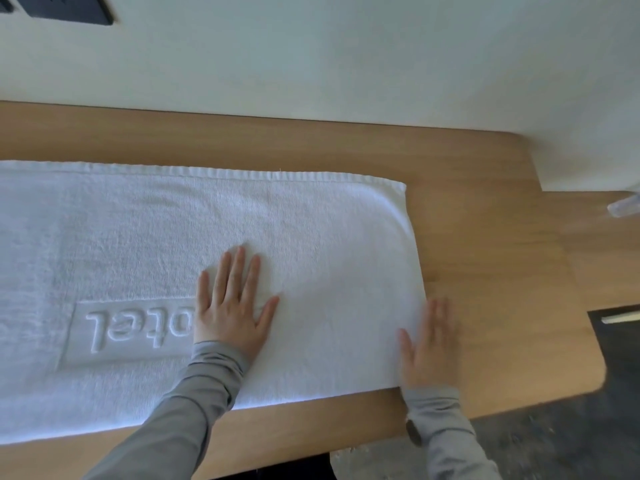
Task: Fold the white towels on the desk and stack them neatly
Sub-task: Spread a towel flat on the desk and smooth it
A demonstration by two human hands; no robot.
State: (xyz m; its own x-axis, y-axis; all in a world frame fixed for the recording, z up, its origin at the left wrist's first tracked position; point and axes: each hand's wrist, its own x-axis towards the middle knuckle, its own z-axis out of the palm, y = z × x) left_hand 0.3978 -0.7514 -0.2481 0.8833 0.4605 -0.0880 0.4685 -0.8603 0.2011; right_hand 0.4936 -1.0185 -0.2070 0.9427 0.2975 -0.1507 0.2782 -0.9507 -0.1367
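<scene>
Grey sleeves enter at the near edge. The left hand lies flat on the towel, fingers straight and spread, beside the raised lettering. The right hand is blurred and lies flat, fingers straight, at the towel's right end, partly on the desk. Neither hand holds anything.

The towel lies lengthwise on the desk and runs out of view to the left. Its rounded right end suggests it is already doubled.

Probable step: smoothing before the next fold. The next move calls for gripping the right end and carrying it leftward, edges aligned.

Farther right, a small pale object sits well apart from the towel. It does not obstruct.
</scene>
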